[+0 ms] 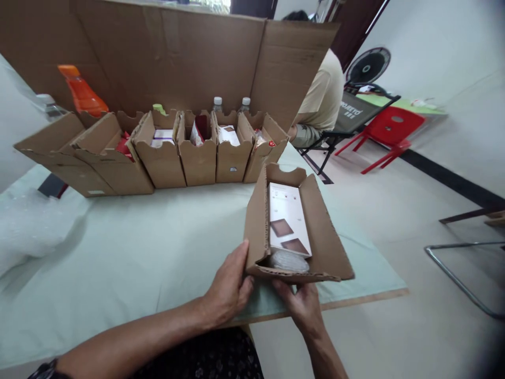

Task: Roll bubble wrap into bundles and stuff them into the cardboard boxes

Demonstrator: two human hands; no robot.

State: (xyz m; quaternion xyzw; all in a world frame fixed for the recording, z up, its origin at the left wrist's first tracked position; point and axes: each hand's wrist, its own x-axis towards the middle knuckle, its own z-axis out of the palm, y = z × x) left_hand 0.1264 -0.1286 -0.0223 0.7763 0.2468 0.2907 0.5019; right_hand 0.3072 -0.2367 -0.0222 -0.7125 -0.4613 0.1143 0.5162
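An open-topped cardboard box (pixel 256 221) is tilted toward me over the front right of the table. Inside it lies a flat white carton (pixel 288 210) printed with brown squares, and below that a round, clear-wrapped item (pixel 290 261) whose kind I cannot make out. My left hand (pixel 229 281) grips the box's near left corner, thumb up along its side. From underneath, my right hand (pixel 300 305) holds the near edge, with part of its fingers hidden behind the cardboard.
Several cardboard bins (pixel 160 166) with packaged goods line the table's back before a tall cardboard panel (pixel 177 58). Bubble wrap (pixel 35 226) lies at left on the green cloth (pixel 169 237). A seated person (pixel 325 95), a red chair (pixel 394 129) and a fan (pixel 366 66) are beyond.
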